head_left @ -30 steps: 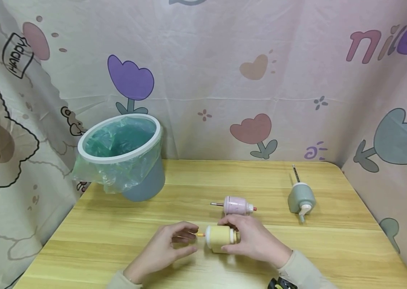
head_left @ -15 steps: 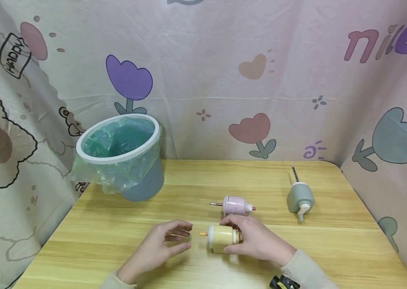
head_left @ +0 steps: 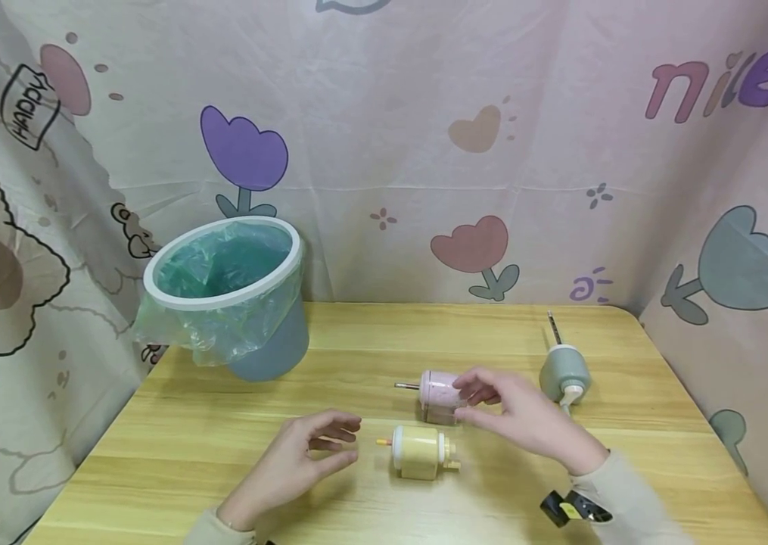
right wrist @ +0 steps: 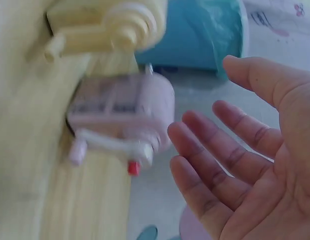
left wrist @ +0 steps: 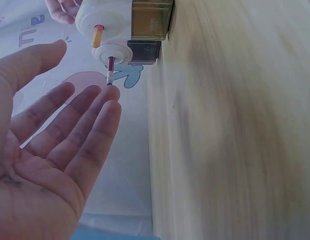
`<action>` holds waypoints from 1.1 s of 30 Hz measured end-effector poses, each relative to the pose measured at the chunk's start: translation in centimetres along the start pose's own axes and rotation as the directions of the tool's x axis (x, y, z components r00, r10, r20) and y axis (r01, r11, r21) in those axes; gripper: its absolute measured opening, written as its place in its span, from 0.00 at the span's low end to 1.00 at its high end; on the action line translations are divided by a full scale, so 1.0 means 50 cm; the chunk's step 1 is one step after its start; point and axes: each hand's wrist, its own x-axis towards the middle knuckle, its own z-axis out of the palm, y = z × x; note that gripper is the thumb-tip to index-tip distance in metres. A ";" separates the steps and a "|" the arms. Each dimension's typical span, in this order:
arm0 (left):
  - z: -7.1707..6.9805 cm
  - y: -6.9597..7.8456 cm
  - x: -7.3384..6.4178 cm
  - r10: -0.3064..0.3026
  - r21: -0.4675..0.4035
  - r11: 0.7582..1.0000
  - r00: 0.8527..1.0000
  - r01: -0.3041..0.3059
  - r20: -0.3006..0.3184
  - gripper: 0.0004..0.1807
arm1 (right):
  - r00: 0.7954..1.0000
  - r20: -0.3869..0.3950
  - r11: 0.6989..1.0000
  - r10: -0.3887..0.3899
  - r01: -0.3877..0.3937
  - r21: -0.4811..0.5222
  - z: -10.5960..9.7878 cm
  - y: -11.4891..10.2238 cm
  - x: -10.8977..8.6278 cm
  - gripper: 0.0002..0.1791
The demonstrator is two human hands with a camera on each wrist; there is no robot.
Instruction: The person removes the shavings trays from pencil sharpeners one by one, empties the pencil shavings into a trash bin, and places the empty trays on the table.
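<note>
A yellow crank pencil sharpener [head_left: 418,454] sits on the table between the hands, a short orange pencil [left wrist: 97,37] poking from its white front. Just behind it stands a pink pencil sharpener [head_left: 436,390] holding a dark red pencil [left wrist: 110,70]; a red tip [right wrist: 133,167] shows beside its crank [right wrist: 107,142]. With fingers spread and nothing held, the left hand [head_left: 302,462] hovers left of the yellow sharpener. The right hand [head_left: 527,416], fingers loosely bent, is beside the pink sharpener's crank end. In the right wrist view a gap separates its fingertips from that sharpener.
A grey-green pencil sharpener [head_left: 564,371] with a dark pencil [head_left: 555,327] stands at the right rear of the wooden table [head_left: 220,424]. At the back left is a bin [head_left: 275,344] lined with a green plastic bag [head_left: 234,333]. A printed curtain [head_left: 370,98] hangs behind.
The right hand has let go of the yellow sharpener and moved back and to the right, to the pink one. The left hand has drawn slightly left, away from the orange pencil.
</note>
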 end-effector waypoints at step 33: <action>-0.005 0.062 0.074 0.158 0.231 0.961 0.988 -0.153 -0.002 0.18 | 0.922 -0.302 0.946 0.243 -0.294 -0.138 -0.158 0.187 -0.041 0.20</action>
